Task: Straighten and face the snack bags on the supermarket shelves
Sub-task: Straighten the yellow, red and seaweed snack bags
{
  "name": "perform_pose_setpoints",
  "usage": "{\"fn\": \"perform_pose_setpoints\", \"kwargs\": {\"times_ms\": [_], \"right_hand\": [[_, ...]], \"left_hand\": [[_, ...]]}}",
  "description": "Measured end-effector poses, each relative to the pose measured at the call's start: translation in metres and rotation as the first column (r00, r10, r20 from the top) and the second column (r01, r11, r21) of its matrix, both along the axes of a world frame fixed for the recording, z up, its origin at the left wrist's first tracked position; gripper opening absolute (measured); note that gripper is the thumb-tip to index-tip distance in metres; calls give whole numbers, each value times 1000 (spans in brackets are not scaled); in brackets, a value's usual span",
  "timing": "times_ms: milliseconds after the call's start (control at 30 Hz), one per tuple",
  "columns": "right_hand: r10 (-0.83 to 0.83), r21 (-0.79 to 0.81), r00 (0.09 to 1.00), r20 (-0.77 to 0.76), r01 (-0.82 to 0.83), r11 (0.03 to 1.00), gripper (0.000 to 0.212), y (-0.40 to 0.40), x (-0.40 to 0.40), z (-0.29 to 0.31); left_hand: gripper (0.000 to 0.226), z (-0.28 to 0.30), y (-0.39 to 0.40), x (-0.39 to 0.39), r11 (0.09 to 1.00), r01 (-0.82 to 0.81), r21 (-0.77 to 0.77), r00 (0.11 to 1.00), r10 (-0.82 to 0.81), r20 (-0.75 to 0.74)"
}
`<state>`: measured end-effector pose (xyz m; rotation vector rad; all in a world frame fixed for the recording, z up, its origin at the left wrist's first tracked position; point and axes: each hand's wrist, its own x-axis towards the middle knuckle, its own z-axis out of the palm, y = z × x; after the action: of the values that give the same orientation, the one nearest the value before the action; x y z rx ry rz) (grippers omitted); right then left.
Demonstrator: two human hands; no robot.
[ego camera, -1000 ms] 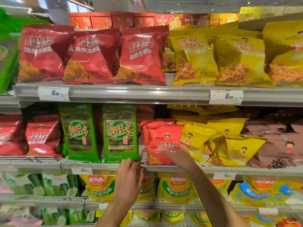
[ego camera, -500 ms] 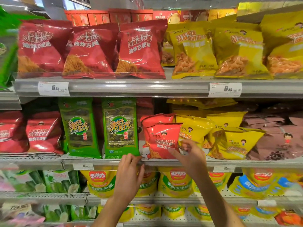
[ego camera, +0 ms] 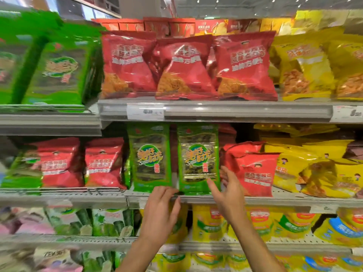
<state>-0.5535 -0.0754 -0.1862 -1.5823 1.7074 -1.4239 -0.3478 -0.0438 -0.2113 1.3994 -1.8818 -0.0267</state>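
Left hand (ego camera: 160,210) sits at 6 o'clock, fingers curled over the front lip of the middle shelf (ego camera: 275,201), fingertips at the bottom edges of the two green seaweed packs; can't tell if it pinches a pack or only rests. Right hand (ego camera: 228,193) at 5 o'clock, fingers spread wide and loose, holding nothing, index on the lower right corner of the right green pack (ego camera: 198,159).

Change: a second ago the right hand was gripping the red snack bag (ego camera: 255,171) at 3 o'clock; it has let go and shifted left. That bag now stands upright, label out, so it looks faced. View also swung left.

Left green pack (ego camera: 150,158) upright just beside its twin, both facing out. Judged next: square up these two.

Further up at 12 o'clock, three red bags (ego camera: 186,65) on the upper shelf, middle one tilted, still needs straightening. Yellow bags (ego camera: 314,165) at 3 o'clock slump messily.
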Motion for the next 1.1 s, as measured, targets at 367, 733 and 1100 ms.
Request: {"fn": "perform_pose_setpoints", "kwargs": {"times_ms": [367, 733, 1100], "right_hand": [[10, 237, 968, 252, -72, 969, 46, -64, 19, 8], [58, 54, 915, 399, -86, 995, 21, -44, 11, 23], [139, 58, 908, 396, -176, 983, 34, 10, 37, 13]], "left_hand": [[15, 2, 6, 118, 996, -62, 65, 989, 70, -133], [10, 6, 14, 147, 958, -251, 136, 883, 284, -372], [68, 21, -23, 190, 898, -316, 305, 854, 409, -321]]}}
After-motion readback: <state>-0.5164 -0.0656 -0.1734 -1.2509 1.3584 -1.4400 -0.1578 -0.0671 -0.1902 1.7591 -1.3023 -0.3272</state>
